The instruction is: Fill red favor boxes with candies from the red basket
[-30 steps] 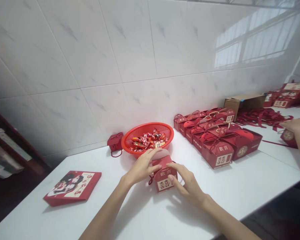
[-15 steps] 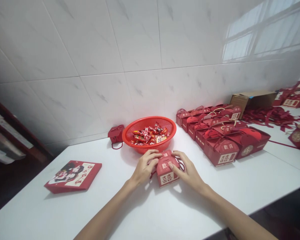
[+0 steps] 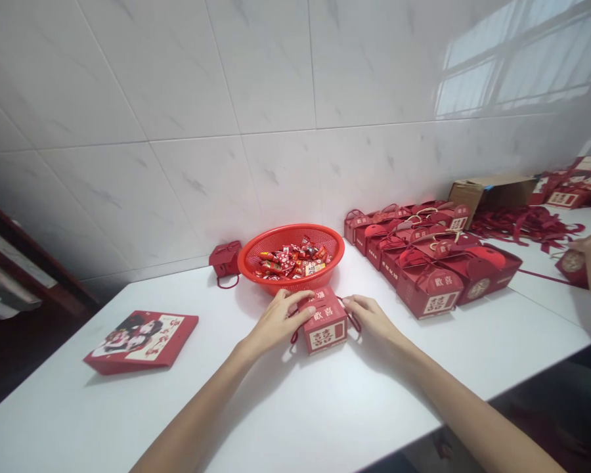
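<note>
Box (image 3: 327, 330), red and printed, rests upright on the white bench (image 3: 285, 414), just before the red basket (image 3: 295, 284) of sweets (image 3: 288, 261). Left hand (image 3: 274, 323): grip partly closed, fingers and thumb holding the box's top left. Right hand (image 3: 374, 320): grip pinched nearly closed on the cord (image 3: 356, 323) at the box's right side.

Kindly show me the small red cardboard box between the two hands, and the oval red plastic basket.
Small red cardboard box (image 3: 326, 336), head view: printed front face.
Oval red plastic basket (image 3: 282, 240), head view: inner back wall.
</note>
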`<state>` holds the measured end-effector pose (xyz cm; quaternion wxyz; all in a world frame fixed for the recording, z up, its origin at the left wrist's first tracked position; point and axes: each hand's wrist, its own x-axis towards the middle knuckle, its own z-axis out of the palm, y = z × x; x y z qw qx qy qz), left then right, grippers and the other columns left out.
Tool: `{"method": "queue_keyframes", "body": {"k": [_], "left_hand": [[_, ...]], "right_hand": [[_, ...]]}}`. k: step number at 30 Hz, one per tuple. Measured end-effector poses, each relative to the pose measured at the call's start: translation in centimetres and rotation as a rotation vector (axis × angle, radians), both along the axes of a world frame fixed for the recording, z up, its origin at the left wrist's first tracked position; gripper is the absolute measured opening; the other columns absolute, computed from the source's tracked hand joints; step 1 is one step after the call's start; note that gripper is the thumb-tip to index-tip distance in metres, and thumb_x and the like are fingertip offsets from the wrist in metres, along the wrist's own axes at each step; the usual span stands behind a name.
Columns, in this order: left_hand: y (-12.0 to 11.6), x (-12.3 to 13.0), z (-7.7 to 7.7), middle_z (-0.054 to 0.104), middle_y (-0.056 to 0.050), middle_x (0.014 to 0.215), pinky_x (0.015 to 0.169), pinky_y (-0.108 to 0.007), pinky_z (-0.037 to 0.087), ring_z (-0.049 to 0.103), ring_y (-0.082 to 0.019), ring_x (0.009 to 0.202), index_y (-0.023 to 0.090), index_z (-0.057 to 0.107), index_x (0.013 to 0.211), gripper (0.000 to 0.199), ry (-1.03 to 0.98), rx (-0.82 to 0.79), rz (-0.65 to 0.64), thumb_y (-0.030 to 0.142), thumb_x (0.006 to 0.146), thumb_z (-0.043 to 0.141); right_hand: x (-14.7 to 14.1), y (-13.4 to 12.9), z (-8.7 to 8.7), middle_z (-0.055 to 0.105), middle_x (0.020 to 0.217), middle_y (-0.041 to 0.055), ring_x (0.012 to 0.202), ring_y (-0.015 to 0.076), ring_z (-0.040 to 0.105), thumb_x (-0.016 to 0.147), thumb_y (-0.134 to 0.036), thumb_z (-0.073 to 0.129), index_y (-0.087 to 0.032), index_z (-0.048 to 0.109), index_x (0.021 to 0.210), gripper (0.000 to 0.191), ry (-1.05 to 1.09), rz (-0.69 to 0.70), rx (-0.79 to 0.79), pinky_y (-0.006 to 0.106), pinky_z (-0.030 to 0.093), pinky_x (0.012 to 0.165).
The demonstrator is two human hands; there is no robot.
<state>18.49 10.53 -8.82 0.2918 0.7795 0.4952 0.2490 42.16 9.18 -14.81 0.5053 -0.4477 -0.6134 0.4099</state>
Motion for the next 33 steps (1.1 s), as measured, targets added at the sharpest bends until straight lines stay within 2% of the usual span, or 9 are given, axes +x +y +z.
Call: {"method": "queue_keyframes", "body": {"k": [2, 4, 7, 10, 15, 20, 24, 28, 33], "left_hand": [[0.1, -0.1, 0.0, 0.058, -0.007, 0.111, 0.094, -0.041, 0.051, 0.061, -0.024, 0.095, 0.027, 0.066, 0.127, 0.052, 0.016, 0.007, 0.005, 0.058, 0.086, 0.059], [0.3, -0.2, -0.1, 0.059, -0.007, 0.107, 0.089, -0.039, 0.053, 0.06, -0.023, 0.092, 0.026, 0.069, 0.124, 0.051, -0.005, 0.013, 0.013, 0.057, 0.084, 0.061], [0.7, -0.1, -0.3, 0.058, -0.007, 0.108, 0.082, -0.037, 0.055, 0.061, -0.023, 0.089, 0.024, 0.071, 0.12, 0.051, -0.07, -0.023, 0.028, 0.055, 0.08, 0.066], [0.9, 0.0, -0.4, 0.057, -0.01, 0.113, 0.083, -0.039, 0.055, 0.063, -0.024, 0.091, 0.02, 0.073, 0.117, 0.052, -0.149, -0.071, 0.042, 0.051, 0.075, 0.071], [0.3, 0.4, 0.6, 0.061, -0.012, 0.115, 0.091, -0.042, 0.054, 0.065, -0.028, 0.102, 0.017, 0.078, 0.102, 0.044, -0.292, -0.051, 0.042, 0.044, 0.066, 0.079], [-1.6, -0.3, 4.7, 0.07, -0.01, 0.112, 0.088, -0.042, 0.056, 0.068, -0.027, 0.097, 0.018, 0.072, 0.108, 0.046, -0.483, -0.082, 0.034, 0.043, 0.069, 0.077], [-3.3, -1.6, 7.6, 0.072, -0.009, 0.115, 0.099, -0.043, 0.051, 0.064, -0.03, 0.114, 0.022, 0.066, 0.119, 0.046, -0.573, -0.076, -0.027, 0.041, 0.077, 0.074], [-4.1, -1.9, 8.0, 0.064, -0.01, 0.134, 0.106, -0.046, 0.047, 0.056, -0.033, 0.128, 0.024, 0.059, 0.131, 0.053, -0.65, -0.133, -0.187, 0.041, 0.082, 0.071], [-4.0, -1.3, 7.2, 0.054, -0.011, 0.146, 0.108, -0.048, 0.046, 0.049, -0.036, 0.135, 0.025, 0.054, 0.138, 0.06, -0.699, -0.14, -0.235, 0.04, 0.083, 0.072]], "right_hand": [[0.4, -0.1, 0.8, 0.066, 0.067, 0.0038, 0.066, 0.0172, 0.061, 0.076, -0.052, 0.073, -0.018, 0.059, 0.063, 0.038, 0.194, -0.023, -0.116, 0.031, 0.048, 0.066], [1.0, -0.3, 2.1, 0.066, 0.068, 0.0027, 0.067, 0.0164, 0.06, 0.068, -0.048, 0.078, -0.019, 0.059, 0.062, 0.036, 0.349, -0.037, -0.167, 0.032, 0.048, 0.071], [1.9, -0.4, 4.2, 0.062, 0.064, -0.0002, 0.065, 0.016, 0.059, 0.065, -0.048, 0.078, -0.02, 0.059, 0.063, 0.035, 0.519, -0.022, -0.16, 0.033, 0.049, 0.073], [2.0, -0.6, 5.9, 0.062, 0.066, -0.0001, 0.066, 0.0161, 0.059, 0.062, -0.043, 0.08, -0.02, 0.062, 0.064, 0.03, 0.611, 0.04, -0.156, 0.033, 0.049, 0.073], [0.5, -0.8, 7.5, 0.067, 0.071, 0.0008, 0.068, 0.0154, 0.063, 0.066, -0.039, 0.08, -0.019, 0.065, 0.072, 0.026, 0.532, 0.119, -0.13, 0.033, 0.049, 0.076], [-0.8, -0.5, 9.0, 0.071, 0.073, 0.0016, 0.067, 0.0147, 0.063, 0.069, -0.036, 0.079, -0.016, 0.068, 0.082, 0.026, 0.427, 0.138, -0.068, 0.032, 0.049, 0.074], [-1.6, -0.2, 10.8, 0.071, 0.074, 0.0016, 0.065, 0.0143, 0.063, 0.071, -0.037, 0.077, -0.017, 0.067, 0.084, 0.026, 0.341, 0.149, -0.005, 0.031, 0.05, 0.069], [-3.1, -0.4, 12.5, 0.069, 0.077, 0.0014, 0.066, 0.0146, 0.064, 0.074, -0.041, 0.075, -0.017, 0.064, 0.082, 0.027, 0.211, 0.177, 0.04, 0.03, 0.051, 0.066], [-5.6, -0.9, 12.8, 0.067, 0.078, 0.0004, 0.074, 0.0158, 0.064, 0.073, -0.037, 0.077, -0.019, 0.059, 0.083, 0.027, 0.112, 0.291, 0.061, 0.029, 0.051, 0.067]]}}
